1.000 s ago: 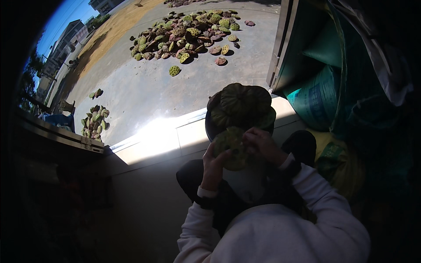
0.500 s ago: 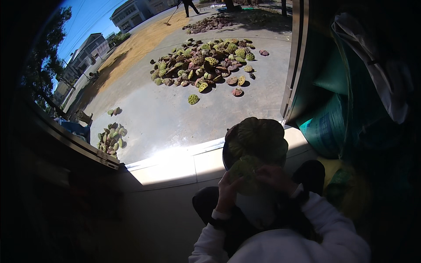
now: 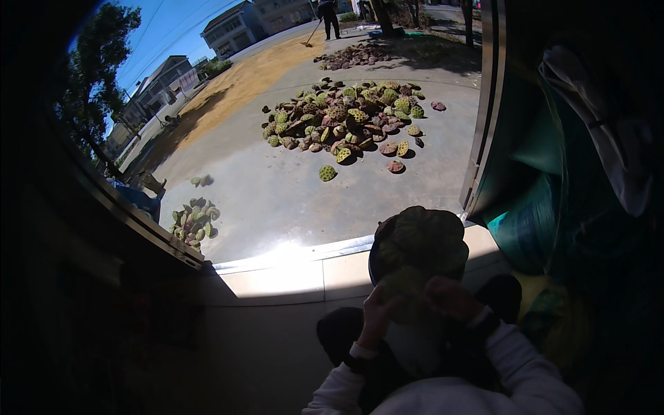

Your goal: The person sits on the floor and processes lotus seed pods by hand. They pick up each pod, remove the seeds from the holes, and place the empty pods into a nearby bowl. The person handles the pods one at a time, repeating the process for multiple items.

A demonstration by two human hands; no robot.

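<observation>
In the shade between my knees, a green lotus seed pod (image 3: pixel 406 294) is gripped at its left side by my left hand (image 3: pixel 377 315). My right hand (image 3: pixel 449 297) is at the pod's right edge, its fingers curled closed; the dim light hides what is between them. Just beyond both hands, large lotus pods (image 3: pixel 425 238) are piled in a dark round container (image 3: pixel 374 261). Below the held pod is a pale, smooth surface (image 3: pixel 415 346), perhaps a bag or bucket; its form is unclear.
Past the doorway sill (image 3: pixel 297 257), a big heap of lotus pods (image 3: pixel 346 114) lies on sunlit concrete, with a smaller pile (image 3: pixel 196 221) at left. Green sacks (image 3: pixel 529 221) stand at right. Far off, a person (image 3: pixel 328 17) holds a long-handled tool beside spread yellow grain (image 3: pixel 242 79).
The whole view has shifted, so the scene sits lower and farther right. My right hand has drawn slightly from the pod's face toward its right edge. The left hand keeps its grip.
</observation>
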